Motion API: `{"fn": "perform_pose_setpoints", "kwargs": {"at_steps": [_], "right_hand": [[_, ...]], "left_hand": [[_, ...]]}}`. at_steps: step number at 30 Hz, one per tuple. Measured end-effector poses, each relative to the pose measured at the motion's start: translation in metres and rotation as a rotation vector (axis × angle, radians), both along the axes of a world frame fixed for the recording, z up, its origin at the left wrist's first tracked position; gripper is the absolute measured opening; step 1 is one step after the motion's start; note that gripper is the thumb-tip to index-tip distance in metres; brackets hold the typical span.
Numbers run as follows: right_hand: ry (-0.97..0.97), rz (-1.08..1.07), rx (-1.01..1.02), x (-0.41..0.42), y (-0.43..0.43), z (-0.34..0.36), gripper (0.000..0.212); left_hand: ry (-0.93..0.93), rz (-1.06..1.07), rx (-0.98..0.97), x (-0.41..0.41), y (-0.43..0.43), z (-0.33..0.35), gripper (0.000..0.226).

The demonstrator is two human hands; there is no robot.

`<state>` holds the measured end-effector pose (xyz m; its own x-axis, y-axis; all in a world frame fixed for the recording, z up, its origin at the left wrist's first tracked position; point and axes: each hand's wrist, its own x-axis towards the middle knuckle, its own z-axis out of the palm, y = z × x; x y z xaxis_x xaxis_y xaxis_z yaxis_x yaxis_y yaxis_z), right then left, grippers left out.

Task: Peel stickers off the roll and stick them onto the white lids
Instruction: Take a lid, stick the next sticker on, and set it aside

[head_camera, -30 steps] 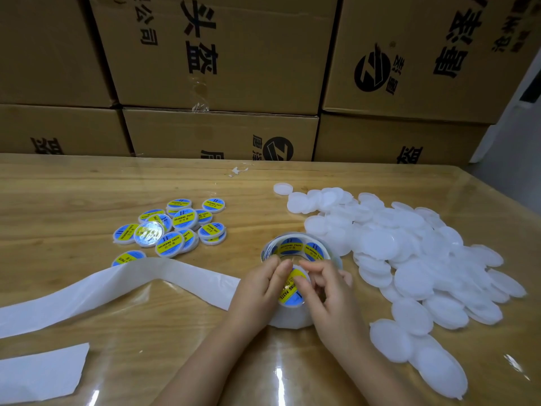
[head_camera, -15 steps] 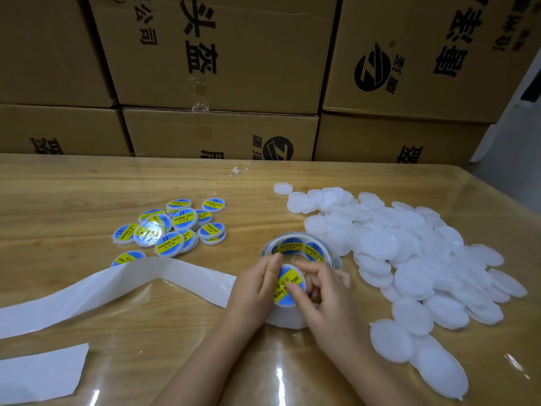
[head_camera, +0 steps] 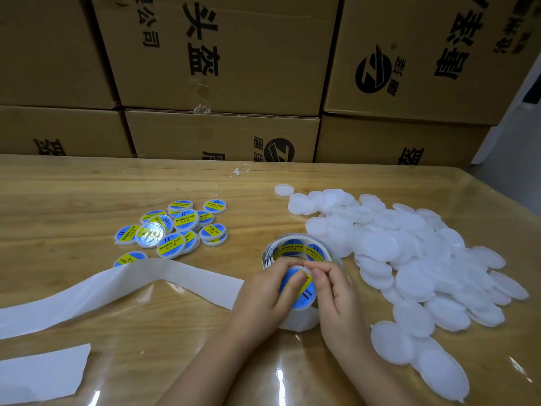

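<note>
lid [head_camera: 306,291]: blue-yellow face, held just over roll [head_camera: 295,249] at bench [head_camera: 87,186] front | left grip [head_camera: 263,294]: closed round lid, thumb pressing its face | right grip [head_camera: 336,297]: pinching lid's right edge | backing strip [head_camera: 117,285] trails left | labelled lids [head_camera: 175,230] beyond strip, white lids [head_camera: 409,259] heaped right

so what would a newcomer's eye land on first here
Most likely the big heap of plain white lids spread over the right side of the table. Next, at the centre, the left hand and right hand pinch a blue and yellow sticker just in front of the sticker roll. To the left lie a cluster of labelled lids and a long white backing strip.
</note>
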<state>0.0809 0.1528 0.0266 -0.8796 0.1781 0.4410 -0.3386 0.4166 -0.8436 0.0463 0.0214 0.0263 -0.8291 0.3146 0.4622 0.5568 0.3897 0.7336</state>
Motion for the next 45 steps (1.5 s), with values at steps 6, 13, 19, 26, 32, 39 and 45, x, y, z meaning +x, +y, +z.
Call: {"fn": "perform_pose_setpoints", "kwargs": {"at_steps": [6, 13, 19, 26, 32, 39, 45], "right_hand": [[0.019, 0.039, 0.208, 0.003, -0.006, 0.001, 0.044], [0.003, -0.011, 0.13, 0.0, 0.0, -0.003, 0.032], [0.003, -0.047, -0.058, -0.005, 0.011, -0.004, 0.022], [-0.004, -0.067, -0.008, -0.007, 0.01, -0.004, 0.024], [0.074, -0.18, 0.103, -0.008, 0.013, 0.0, 0.02], [0.082, -0.242, 0.259, -0.012, 0.015, -0.006, 0.025], [0.073, -0.238, 0.277, -0.013, 0.016, -0.006, 0.029]], "left_hand": [[0.002, 0.152, 0.049, -0.006, -0.004, -0.005, 0.053], [-0.047, 0.117, 0.074, -0.009, -0.004, -0.008, 0.028], [0.0, 0.04, 0.2, -0.003, -0.004, -0.001, 0.021], [-0.329, -0.127, 0.357, -0.007, -0.011, 0.01, 0.012], [-0.372, 0.263, 0.657, -0.034, -0.046, 0.013, 0.013], [-0.292, 0.588, 0.298, -0.058, -0.081, -0.014, 0.01], [-0.305, 0.796, 0.145, -0.063, -0.096, -0.03, 0.027]]}}
